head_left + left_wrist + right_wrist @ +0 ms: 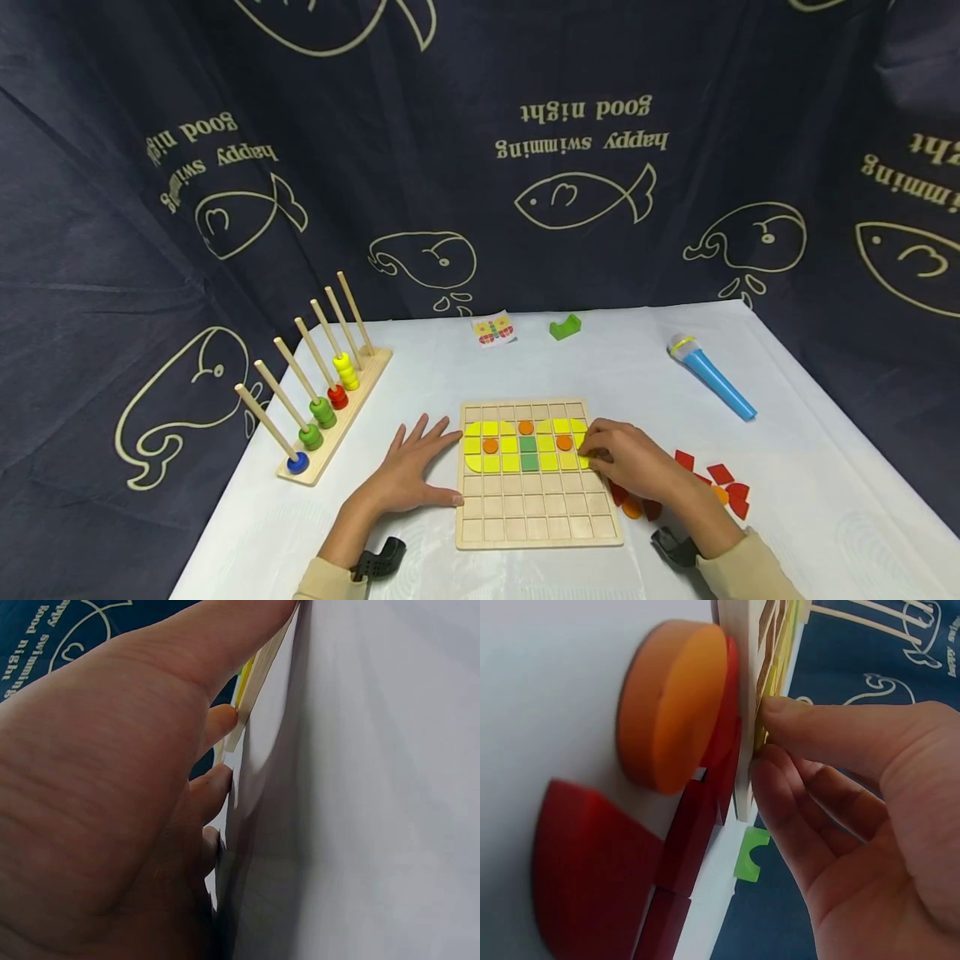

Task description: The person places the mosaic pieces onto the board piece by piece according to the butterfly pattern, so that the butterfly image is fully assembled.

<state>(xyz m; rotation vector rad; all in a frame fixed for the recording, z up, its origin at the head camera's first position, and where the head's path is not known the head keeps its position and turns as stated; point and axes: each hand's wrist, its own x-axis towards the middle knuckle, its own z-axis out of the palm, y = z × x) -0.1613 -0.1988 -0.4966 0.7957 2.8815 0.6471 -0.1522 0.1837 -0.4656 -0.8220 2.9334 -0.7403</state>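
Note:
A square wooden grid board (536,530) lies on the table, its upper rows filled with yellow tiles (509,463), green squares (528,444) and orange discs (564,443). My left hand (405,477) rests flat beside the board with fingers spread; its thumb and index fingertip touch the board's left edge. At the right edge, my right hand (630,458) pinches a yellow tile (760,738) between thumb and index finger, right at the grid. My fingers partly cover that tile. Close under the right hand lie an orange disc (671,705) and red tiles (592,870).
More red tiles (721,474) lie scattered right of the board. A wooden peg stand (341,433) with coloured beads stands at left. Toward the back are a picture card (494,330), a green notched block (566,327) and a blue toy microphone (716,382). A dark printed cloth hangs behind.

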